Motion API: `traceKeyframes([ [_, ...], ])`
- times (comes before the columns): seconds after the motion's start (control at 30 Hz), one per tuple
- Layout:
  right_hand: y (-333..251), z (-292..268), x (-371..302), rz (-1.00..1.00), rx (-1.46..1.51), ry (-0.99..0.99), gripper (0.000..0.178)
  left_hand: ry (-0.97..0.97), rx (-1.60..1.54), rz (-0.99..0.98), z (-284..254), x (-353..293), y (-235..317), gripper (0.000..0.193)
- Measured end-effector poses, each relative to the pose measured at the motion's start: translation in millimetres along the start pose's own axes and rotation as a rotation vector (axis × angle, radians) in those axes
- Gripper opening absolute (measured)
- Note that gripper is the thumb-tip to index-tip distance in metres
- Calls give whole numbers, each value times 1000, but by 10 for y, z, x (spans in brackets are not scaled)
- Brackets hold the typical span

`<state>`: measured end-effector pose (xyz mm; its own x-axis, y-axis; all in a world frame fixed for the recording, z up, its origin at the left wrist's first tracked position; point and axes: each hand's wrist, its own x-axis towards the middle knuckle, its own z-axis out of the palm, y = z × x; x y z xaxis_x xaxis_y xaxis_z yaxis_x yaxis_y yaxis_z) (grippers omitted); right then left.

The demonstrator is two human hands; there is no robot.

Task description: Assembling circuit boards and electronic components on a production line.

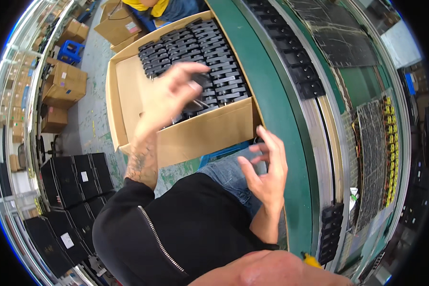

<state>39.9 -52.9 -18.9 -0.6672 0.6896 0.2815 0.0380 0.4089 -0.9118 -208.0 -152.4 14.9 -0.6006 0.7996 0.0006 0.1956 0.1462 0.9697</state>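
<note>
My left hand (169, 97) is over the near side of an open cardboard box (205, 128), its fingers blurred by motion. Between thumb and forefinger is a dark, blurred black part (203, 80), which they seem to pinch; its exact kind cannot be made out. Rows of black plastic parts (219, 59) with small metal pins fill much of the box, and some are hidden behind this hand. My right hand (268, 174) hangs beside the green bench edge, fingers curved and apart, nothing between them.
A green workbench (291, 176) runs along the right, with a metal rail (326, 157) carrying black parts (291, 52). Black crates (76, 176) stand at the left, cardboard boxes (64, 83) beyond. Another person in yellow (159, 7) sits past the box.
</note>
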Motion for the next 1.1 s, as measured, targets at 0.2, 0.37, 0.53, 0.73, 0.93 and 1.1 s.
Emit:
traceKeyframes([
  [0.2, 66, -231, -29, 174, 169, -108, 58, -641, -290, 23, 691, -262, 8, 65],
  [0.37, 118, -289, -324, -136, -182, -46, 44, -114, 306, 218, 122, -283, -307, 38],
  [0.53, 391, -419, -649, -298, -316, 703, 30, 176, 1210, -211, -1028, -489, -1337, 49],
  [0.73, 463, -311, -595, -416, -457, 742, 24, -80, 660, -208, -1600, -661, -1696, 24],
  [0.93, 378, -349, -1640, -330, -363, 793, 27, 214, 417, -7, -917, -21, -559, 33],
  [1.1, 33, -664, -2376, -267, -660, 1123, 26, -487, 105, 441, 1097, 307, 199, 43],
])
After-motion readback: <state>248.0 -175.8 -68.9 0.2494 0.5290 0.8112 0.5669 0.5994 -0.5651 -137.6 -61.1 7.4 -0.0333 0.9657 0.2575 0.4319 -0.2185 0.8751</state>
